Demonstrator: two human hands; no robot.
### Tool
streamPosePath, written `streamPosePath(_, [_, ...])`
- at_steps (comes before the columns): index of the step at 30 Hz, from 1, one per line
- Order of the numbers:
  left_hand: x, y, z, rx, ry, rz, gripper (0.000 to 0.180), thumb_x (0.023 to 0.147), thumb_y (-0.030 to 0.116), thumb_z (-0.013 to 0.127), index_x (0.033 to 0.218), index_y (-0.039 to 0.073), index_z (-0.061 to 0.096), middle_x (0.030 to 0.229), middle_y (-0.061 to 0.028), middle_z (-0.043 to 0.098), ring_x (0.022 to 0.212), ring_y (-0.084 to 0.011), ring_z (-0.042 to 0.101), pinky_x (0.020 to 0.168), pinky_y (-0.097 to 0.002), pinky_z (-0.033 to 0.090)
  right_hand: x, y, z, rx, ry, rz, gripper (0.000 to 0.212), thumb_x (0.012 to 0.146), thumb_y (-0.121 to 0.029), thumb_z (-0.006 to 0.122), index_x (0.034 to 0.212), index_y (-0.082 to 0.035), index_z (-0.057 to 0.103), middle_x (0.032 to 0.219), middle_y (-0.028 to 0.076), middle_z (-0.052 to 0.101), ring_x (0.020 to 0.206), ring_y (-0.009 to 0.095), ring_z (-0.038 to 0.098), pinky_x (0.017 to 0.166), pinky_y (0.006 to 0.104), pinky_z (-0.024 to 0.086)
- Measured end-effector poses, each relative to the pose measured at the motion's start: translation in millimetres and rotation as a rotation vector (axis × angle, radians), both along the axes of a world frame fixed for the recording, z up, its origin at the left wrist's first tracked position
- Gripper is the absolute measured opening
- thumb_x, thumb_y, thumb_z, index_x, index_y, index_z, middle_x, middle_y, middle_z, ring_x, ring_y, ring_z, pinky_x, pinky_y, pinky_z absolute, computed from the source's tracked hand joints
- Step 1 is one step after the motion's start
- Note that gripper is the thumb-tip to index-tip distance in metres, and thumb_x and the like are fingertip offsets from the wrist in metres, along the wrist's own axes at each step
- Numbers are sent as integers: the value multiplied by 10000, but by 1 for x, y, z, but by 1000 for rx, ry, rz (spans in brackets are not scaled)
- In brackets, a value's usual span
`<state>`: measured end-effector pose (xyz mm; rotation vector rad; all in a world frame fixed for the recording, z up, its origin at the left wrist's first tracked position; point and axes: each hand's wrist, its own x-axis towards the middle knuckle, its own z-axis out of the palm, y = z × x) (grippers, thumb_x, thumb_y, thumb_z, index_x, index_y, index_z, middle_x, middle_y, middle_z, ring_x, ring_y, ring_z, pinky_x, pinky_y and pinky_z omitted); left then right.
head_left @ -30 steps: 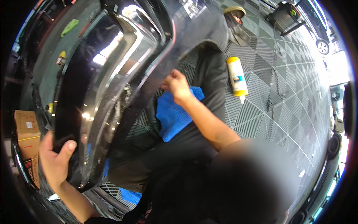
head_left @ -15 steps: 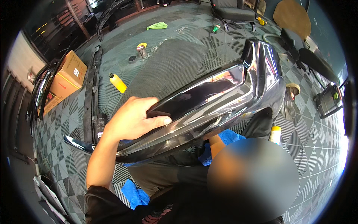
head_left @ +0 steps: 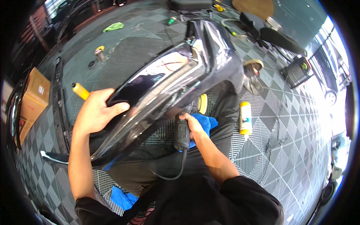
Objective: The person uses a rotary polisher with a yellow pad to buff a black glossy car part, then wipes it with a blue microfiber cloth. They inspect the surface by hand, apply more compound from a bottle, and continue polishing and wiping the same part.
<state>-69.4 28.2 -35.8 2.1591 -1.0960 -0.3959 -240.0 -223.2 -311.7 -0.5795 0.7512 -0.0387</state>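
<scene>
A glossy black car bumper (head_left: 150, 98) lies slantwise across my lap, its bulky end far and its thin end near my left side. Over its upper edge my left hand (head_left: 98, 111) is clamped, thumb on the shiny face and fingers out of sight behind it. Below the bumper, my right hand (head_left: 192, 126) is wrapped around a black corded polisher (head_left: 182, 135). The polisher's yellow pad (head_left: 203, 104) shows under the bumper's lower edge. A blue towel (head_left: 208, 123) rests on my leg beside the right hand.
On the tiled floor, a yellow-and-white bottle (head_left: 245, 118) stands right of my leg. A yellow bottle (head_left: 80, 90), a can (head_left: 99, 54) and a cardboard box (head_left: 37, 92) are leftward. The polisher's cord (head_left: 183, 165) loops over my lap. A second blue towel (head_left: 122, 197) lies near.
The view has swung rightward, so the scene sits further left. My right hand and the polisher now show clearly. My left hand keeps its hold on the bumper.
</scene>
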Motion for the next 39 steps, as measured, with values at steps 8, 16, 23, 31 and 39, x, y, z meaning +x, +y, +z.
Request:
streamPosePath(8, [-9, -12, -4, 20, -38, -17, 336, 845, 241, 774, 842, -37, 586, 683, 2, 522, 678, -74, 469, 611, -288, 438, -145, 7, 47, 217, -468, 50, 894, 836, -454, 741, 1526, -81, 313, 1387, 167, 541, 985, 342, 661, 858, 522, 568])
streamPosePath(16, [-8, -14, 7, 83, -38, -53, 367, 877, 276, 762, 822, -38, 581, 663, -40, 499, 660, -92, 449, 599, -310, 422, -186, -19, 117, -58, -986, -56, 1153, 676, -299, 921, 1536, -22, 206, 1112, 221, 547, 915, 423, 670, 821, 569, 596])
streamPosePath(23, [-14, -7, 20, 0, 21, -7, 297, 852, 225, 772, 816, -18, 604, 678, 28, 535, 662, -55, 462, 588, -263, 414, -243, -49, 219, -814, -966, -273, 1343, 605, -394, 954, 1569, -51, 84, 1099, 240, 573, 839, 404, 665, 719, 519, 567])
streamPosePath(31, [-20, -15, 15, -110, 137, -33, 482, 846, 439, 776, 793, 10, 562, 704, 71, 442, 658, -50, 377, 569, -257, 329, -219, -13, 240, -678, -892, -599, 1021, 837, -547, 716, 1491, 53, 211, 913, 144, 517, 693, 264, 566, 615, 409, 503])
streamPosePath(39, [-34, -27, 9, -30, 150, -16, 415, 857, 340, 783, 799, 3, 548, 691, 49, 439, 675, -53, 388, 583, -257, 360, -211, -21, 239, -770, -813, -509, 934, 719, -395, 824, 1369, 62, 333, 910, 108, 488, 915, 264, 536, 715, 439, 591])
